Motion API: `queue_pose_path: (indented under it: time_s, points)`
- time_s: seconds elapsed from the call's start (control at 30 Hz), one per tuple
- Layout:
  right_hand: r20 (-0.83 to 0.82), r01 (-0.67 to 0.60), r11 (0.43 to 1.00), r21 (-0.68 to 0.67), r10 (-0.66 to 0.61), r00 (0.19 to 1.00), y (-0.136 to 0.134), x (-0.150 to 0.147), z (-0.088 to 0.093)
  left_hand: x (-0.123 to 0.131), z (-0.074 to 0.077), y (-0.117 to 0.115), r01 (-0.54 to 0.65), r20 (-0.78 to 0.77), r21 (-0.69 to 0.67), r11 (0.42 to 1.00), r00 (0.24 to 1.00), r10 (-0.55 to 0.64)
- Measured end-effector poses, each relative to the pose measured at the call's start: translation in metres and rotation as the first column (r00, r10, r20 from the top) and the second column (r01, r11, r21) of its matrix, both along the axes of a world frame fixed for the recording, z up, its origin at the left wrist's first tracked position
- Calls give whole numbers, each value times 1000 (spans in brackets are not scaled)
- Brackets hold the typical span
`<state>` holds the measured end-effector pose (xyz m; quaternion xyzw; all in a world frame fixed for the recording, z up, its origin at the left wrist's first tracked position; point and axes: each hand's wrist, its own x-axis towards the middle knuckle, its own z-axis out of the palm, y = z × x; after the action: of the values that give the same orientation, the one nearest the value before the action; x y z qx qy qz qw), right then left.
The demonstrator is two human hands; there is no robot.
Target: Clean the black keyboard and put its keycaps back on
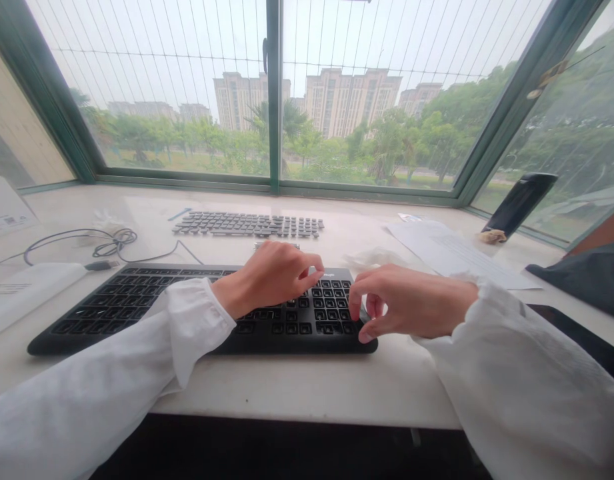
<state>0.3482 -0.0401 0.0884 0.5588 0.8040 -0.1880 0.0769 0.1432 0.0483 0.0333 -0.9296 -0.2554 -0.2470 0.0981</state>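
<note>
**A:** Grip state?

**B:** Left hand sits over the black keyboard, fingers reaching toward 3 o'clock. Grip open, nothing visible in it. Right hand is curled down at the keyboard's right end, thumb tucked under the fingers. Can't tell if that grip is pinching a key.

**A:** Keyboard position?

**B:** 12 o'clock from the wearer, flat on the white table, near its front edge.

**A:** What's around it?

**B:** Black keycap rows just past it at 12 o'clock. Coiled black cable at 10 o'clock. Paper sheets at 2 o'clock.
</note>
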Motion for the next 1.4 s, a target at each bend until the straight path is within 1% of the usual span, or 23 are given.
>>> queue_pose_path:
  time_s: [0.17,0.37,0.53,0.67,0.93,1.23,1.4]
  points:
    - [-63,-1,1000,-31,0,998,5,5,1,0,1,0,7,3,-8,1000,1000,-7]
    - [-104,60,994,-87,-69,992,9,12,-6,0,2,-1,5,11,-16,1000,1000,-5]
    - [-124,56,996,-67,-64,990,8,12,-6,-1,1,0,9,6,-5,1000,1000,-9]
    - [-162,63,994,-90,-77,984,9,12,-6,-1,0,0,10,11,18,1000,1000,-10]
    - [-113,63,995,-83,-73,991,12,10,-9,-1,1,0,23,16,25,999,1000,-23]
    - [-57,97,994,-42,-99,993,12,6,-8,0,1,0,16,3,33,999,1000,-16]
    - [-59,94,995,-41,-96,994,14,5,-10,-1,1,-1,20,10,37,999,1000,-20]
